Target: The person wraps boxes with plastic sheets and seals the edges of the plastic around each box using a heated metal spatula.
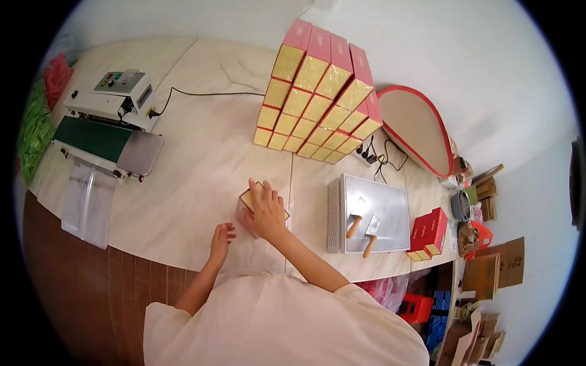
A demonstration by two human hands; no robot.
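Note:
A small box (pixel 246 198) with a gold top edge stands on the table near the front, with clear plastic film (pixel 244 221) around its lower side. My right hand (pixel 267 212) lies over the box from above, its fingers spread across the top and gripping it. Much of the box is hidden under that hand. To the left and nearer my body, my left hand (pixel 221 241) is held with its fingers loosely bent and apart, and nothing shows in it.
Red-and-gold boxes (pixel 317 91) are stacked at the back. A sealing machine (pixel 97 134) stands left. On the right, a metal hot plate (pixel 384 207) carries two wooden-handled scrapers (pixel 371 236), beside more red boxes (pixel 428 232). A cable (pixel 213 94) crosses the table.

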